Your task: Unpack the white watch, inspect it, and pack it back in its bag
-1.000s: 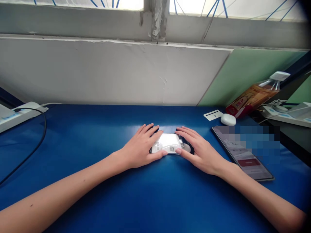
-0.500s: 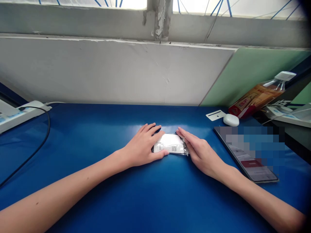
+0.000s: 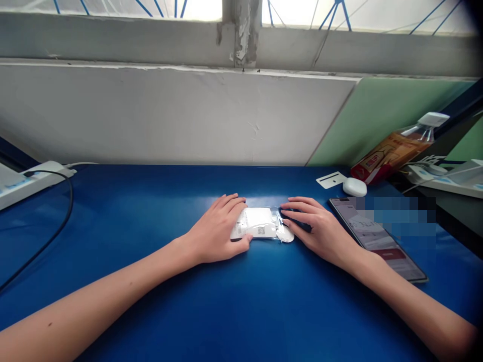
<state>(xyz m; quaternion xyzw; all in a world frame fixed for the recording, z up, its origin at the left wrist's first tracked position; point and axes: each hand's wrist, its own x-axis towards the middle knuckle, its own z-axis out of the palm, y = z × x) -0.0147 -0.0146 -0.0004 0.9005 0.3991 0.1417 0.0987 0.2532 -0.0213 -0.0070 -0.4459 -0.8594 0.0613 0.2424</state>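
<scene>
A flat white pack in clear plastic wrap (image 3: 258, 221), with a printed label and a small square code, lies on the blue table (image 3: 226, 311). My left hand (image 3: 219, 229) is closed around its left end, thumb along the near edge and fingers over the far side. At the pack's right end sits a rounded white piece (image 3: 286, 234); whether it is inside the wrap I cannot tell. My right hand (image 3: 317, 223) is open beside that end, fingers apart, the fingertips at the edge of the clear wrap.
To the right lie a phone (image 3: 392, 251), a white earbud case (image 3: 354, 187) and a white card (image 3: 331, 180). A drink bottle (image 3: 392, 153) leans behind them. Power strips stand on the left (image 3: 35, 183) and right (image 3: 445, 180), and a black cable (image 3: 70, 211) crosses the left side.
My right hand has opened its fingers and drawn slightly back from the pack's right end, where the rounded white piece now shows. My left hand keeps its hold. The view has shifted slightly.
</scene>
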